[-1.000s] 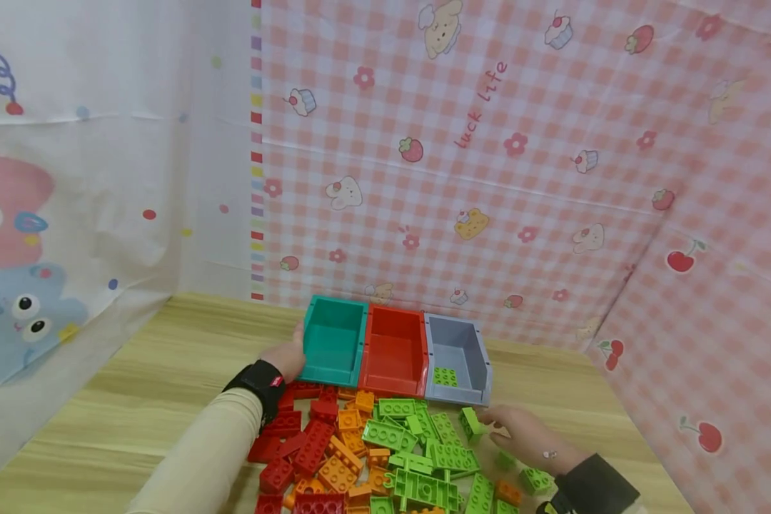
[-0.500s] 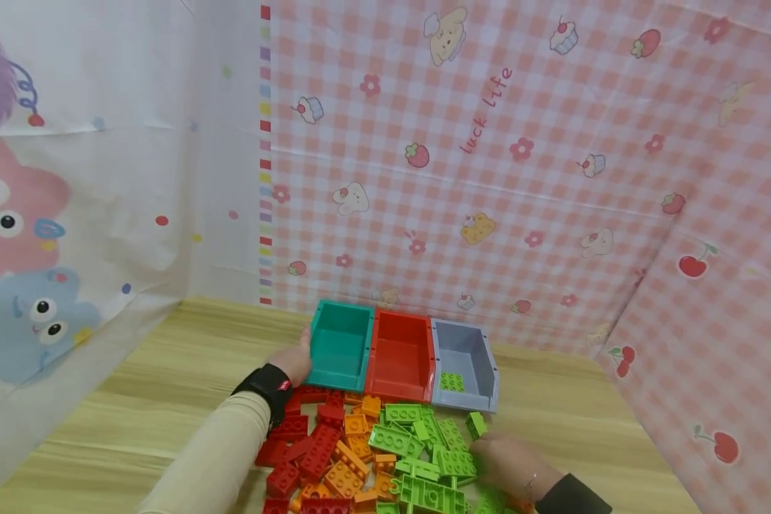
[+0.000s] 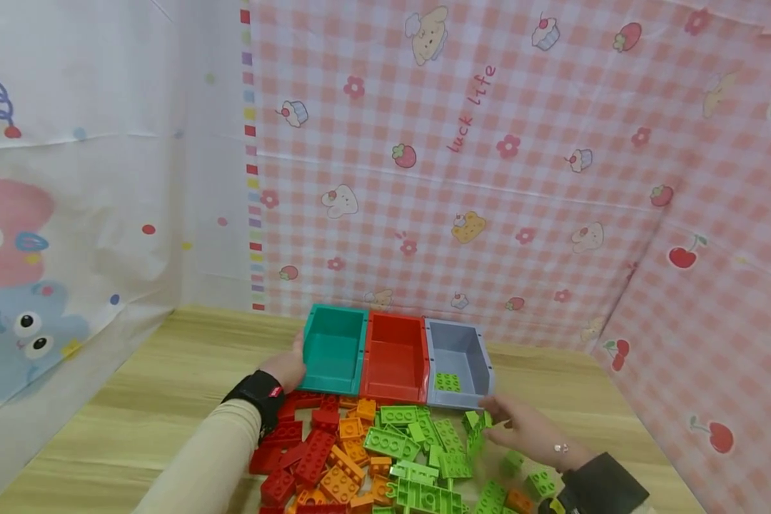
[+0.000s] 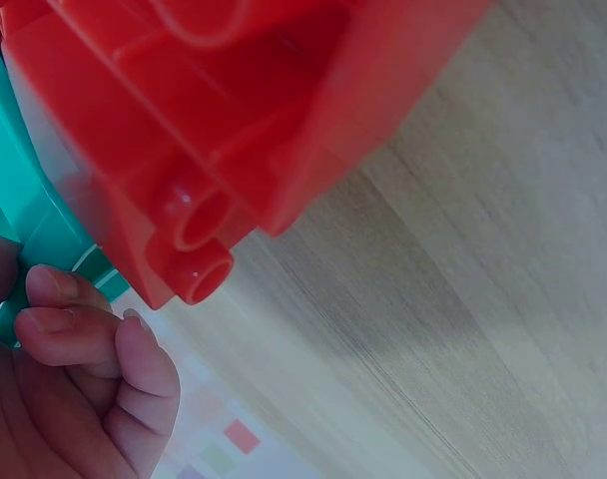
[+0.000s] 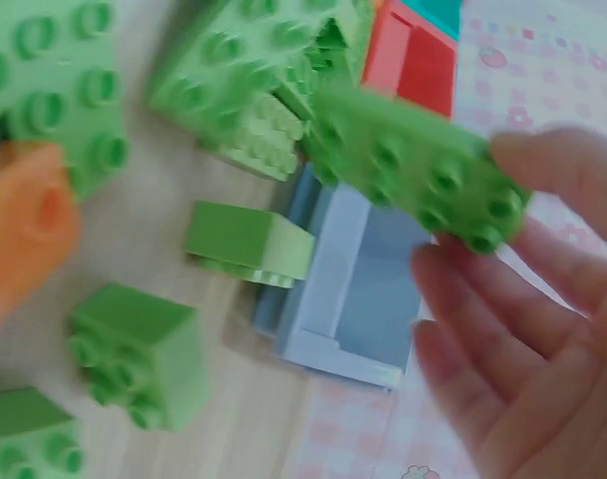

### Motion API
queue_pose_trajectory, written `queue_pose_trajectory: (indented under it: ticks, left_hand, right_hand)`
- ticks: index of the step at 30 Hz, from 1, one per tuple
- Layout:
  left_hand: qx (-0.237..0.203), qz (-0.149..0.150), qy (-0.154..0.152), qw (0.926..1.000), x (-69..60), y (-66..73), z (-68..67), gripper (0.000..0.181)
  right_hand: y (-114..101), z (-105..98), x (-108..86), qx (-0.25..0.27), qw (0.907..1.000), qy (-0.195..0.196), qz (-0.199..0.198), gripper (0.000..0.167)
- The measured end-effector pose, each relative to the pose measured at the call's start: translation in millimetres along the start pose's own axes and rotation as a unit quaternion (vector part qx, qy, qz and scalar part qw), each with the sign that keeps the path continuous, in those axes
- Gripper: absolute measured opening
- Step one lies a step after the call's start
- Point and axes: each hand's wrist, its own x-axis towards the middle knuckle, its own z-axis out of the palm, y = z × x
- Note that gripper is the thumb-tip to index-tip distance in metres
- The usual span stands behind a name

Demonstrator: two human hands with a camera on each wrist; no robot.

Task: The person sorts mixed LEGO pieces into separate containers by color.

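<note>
My right hand (image 3: 530,432) pinches a long green toy brick (image 5: 413,165) between thumb and fingers, just in front of the grey bin (image 3: 483,357). Its studs face the right wrist camera. Inside that bin lies one green studded brick (image 3: 447,383). My left hand (image 3: 287,367) grips the left side of the teal bin (image 3: 334,343); the left wrist view shows its fingers (image 4: 69,329) curled at the bin's edge. A red bin (image 3: 395,350) stands between the teal and grey ones, with nothing visible in it.
Loose bricks lie before the bins: red bricks (image 3: 315,457) on the left, orange bricks (image 3: 340,485) in the middle, green bricks (image 3: 392,442) on the right. Several stray green bricks (image 5: 139,349) lie near my right hand. A checked curtain (image 3: 385,235) hangs behind.
My right hand went down to the green bricks, then came up toward the grey bin with a long green brick. My left hand stays at the teal bin.
</note>
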Motion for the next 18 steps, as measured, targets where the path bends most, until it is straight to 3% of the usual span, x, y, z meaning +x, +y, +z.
queue_pose_trajectory:
  ticks: [3,7,13,18]
  left_hand:
    - [-0.002,0.006,0.009,0.9999,-0.5,-3.0,-3.3,0.064]
    - [0.001,0.009,0.022,0.9997,1.3,-6.2,-5.0,0.065]
    - [0.004,0.01,0.034,0.9994,-0.6,-4.7,-2.2,0.062]
    - [0.008,0.014,0.04,0.9991,1.5,-3.1,4.9,0.064]
  right_hand:
    - [-7.3,-5.9,16.2,-0.029,0.9966,0.077,0.007,0.04]
    - [-15.3,-8.7,49.8,-0.13,0.9789,0.158,-0.009,0.04]
    - [-10.6,0.8,105.6,-0.26,0.9524,0.155,-0.036,0.043]
    - [5.5,11.2,139.3,-0.314,0.9392,0.137,-0.02,0.022]
